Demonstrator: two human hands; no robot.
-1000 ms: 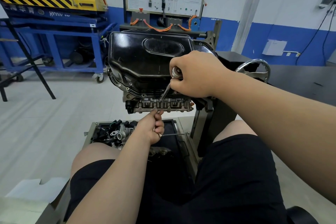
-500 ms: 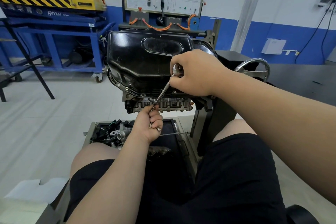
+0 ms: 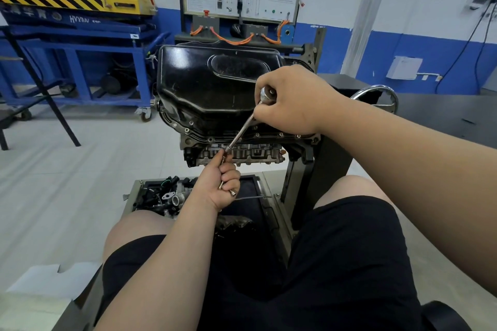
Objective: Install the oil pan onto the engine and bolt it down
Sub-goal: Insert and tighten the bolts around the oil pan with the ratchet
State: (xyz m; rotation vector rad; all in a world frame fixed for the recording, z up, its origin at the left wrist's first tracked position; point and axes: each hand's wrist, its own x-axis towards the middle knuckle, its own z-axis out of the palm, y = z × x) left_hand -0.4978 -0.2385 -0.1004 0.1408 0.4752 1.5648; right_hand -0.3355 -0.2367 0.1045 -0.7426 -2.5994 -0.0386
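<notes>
A: Count, head view?

B: One oil pan (image 3: 215, 88), black. One engine (image 3: 242, 154), clamped on one stand (image 3: 304, 183). One wrench (image 3: 242, 131). Two hands.

A: Where is the pan?

B: On top of the engine, flange down against the block. Its flat bottom faces up and toward the camera. The near flange edge runs left-right. The long axis seems to run the same way, but foreshortening leaves that unsure.

A: Fasteners on the flange?

B: About six round spots along the near edge. Too small to tell bolt heads from bare holes.

A: Wrench axis?

B: Diagonal. The head is upper right, over the pan; the tip is lower left, just in front of the near flange.

A: Right hand (image 3: 290, 102)?

B: Curled tight round the wrench's head end.

A: Left hand (image 3: 220, 185)?

B: Thumb and forefinger pinch at the wrench's lower tip. The other fingers curl round small metal pieces that look like bolts (image 3: 233, 191); two ends show, and the rest of the count is hidden.

A: Below?

B: One tray (image 3: 166, 193) of loose parts, under the engine and between the knees.
</notes>
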